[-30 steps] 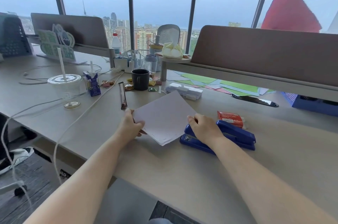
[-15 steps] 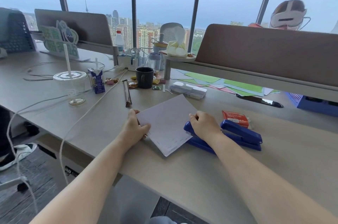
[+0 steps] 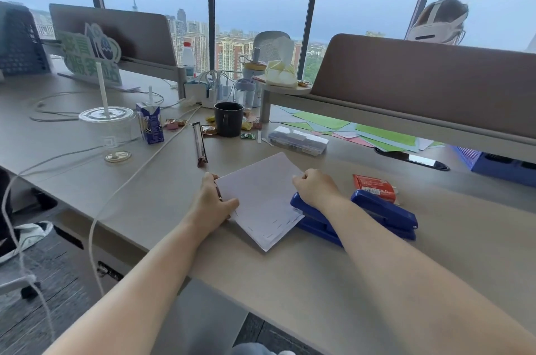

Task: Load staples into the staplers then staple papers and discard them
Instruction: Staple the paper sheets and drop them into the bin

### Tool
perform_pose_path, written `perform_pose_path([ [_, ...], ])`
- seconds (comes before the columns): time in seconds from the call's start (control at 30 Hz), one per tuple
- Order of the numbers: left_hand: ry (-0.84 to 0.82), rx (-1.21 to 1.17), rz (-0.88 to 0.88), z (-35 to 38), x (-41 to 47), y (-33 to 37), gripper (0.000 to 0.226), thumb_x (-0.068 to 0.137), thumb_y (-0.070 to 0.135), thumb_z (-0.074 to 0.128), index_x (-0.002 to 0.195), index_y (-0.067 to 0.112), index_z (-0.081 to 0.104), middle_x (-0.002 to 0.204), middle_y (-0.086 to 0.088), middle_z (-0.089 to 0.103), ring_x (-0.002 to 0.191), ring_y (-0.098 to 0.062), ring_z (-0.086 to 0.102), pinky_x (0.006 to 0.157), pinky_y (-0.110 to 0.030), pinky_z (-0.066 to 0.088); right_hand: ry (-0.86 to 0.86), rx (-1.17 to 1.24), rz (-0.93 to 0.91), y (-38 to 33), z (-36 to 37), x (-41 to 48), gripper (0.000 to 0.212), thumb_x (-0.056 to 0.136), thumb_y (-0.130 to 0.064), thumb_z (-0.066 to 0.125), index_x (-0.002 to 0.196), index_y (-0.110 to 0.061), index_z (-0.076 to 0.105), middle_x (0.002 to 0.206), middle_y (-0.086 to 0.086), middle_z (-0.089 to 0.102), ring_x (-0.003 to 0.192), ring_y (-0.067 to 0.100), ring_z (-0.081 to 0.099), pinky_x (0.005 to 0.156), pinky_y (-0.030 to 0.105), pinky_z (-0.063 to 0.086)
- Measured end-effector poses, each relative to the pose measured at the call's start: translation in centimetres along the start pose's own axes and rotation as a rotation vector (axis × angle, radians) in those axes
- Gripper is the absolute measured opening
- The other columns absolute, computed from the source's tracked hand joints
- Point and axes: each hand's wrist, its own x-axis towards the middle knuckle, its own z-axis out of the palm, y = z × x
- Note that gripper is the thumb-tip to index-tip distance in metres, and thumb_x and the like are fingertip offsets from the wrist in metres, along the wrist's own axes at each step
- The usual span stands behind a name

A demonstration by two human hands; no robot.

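A thin stack of white papers (image 3: 262,198) lies on the desk with its right edge tucked into the mouth of a large blue stapler (image 3: 380,217). Several staples show along the stack's lower right edge. My left hand (image 3: 210,204) grips the stack's left corner. My right hand (image 3: 314,189) rests as a closed fist on the stapler's front end, pressing down on it. A small red staple box (image 3: 374,185) sits just behind the stapler.
A clear plastic case (image 3: 297,140), a black mug (image 3: 228,119), a snack bar (image 3: 200,148), a plastic cup with straw (image 3: 108,128) and a milk carton (image 3: 150,125) stand behind. Coloured paper sheets (image 3: 362,134) lie under the divider. A white cable (image 3: 139,177) crosses the desk. A person sits beyond the partition.
The view shifted slightly and a red sheet behind the partition dropped away, revealing a person's head. Both hands stay on the paper stack and stapler, almost unmoved.
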Motion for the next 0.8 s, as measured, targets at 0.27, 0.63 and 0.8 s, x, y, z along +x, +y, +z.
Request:
perform_pose_path([
  [0.27, -0.004, 0.047, -0.002, 0.0, 0.0, -0.1, 0.032, 0.074, 0.006, 0.064, 0.093, 0.012, 0.039, 0.076, -0.003, 0.052, 0.075, -0.028, 0.054, 0.074, -0.045, 0.051, -0.042, -0.072, 0.059, 0.3, 1.1, 0.8, 0.024, 0.089, -0.025, 0.036, 0.102, -0.011, 0.051, 0.101, 0.012, 0.057, 0.091, 0.028, 0.053, 0.082, 0.041, 0.044],
  [0.63, 0.016, 0.073, -0.039, 0.0, 0.3, 0.2, 0.028, 0.075, 0.006, 0.062, 0.093, 0.015, 0.041, 0.09, -0.014, 0.061, 0.088, -0.036, 0.061, 0.082, -0.05, 0.053, -0.079, -0.29, 0.089, 0.2, 1.4, 1.9, 0.053, 0.089, -0.017, 0.026, 0.141, -0.02, 0.02, 0.151, 0.01, 0.019, 0.135, 0.036, 0.015, 0.11, 0.052, 0.019],
  [0.8, 0.066, 0.07, -0.041, 0.2, 0.4, 0.7, 0.036, 0.077, 0.005, 0.061, 0.108, 0.01, 0.044, 0.093, -0.007, 0.05, 0.084, -0.03, 0.052, 0.082, -0.038, 0.049, -0.117, -0.349, 0.098, 0.3, 1.5, 2.2, 0.057, 0.086, -0.012, 0.024, 0.142, -0.02, 0.018, 0.152, 0.011, 0.018, 0.136, 0.037, 0.015, 0.111, 0.052, 0.016],
])
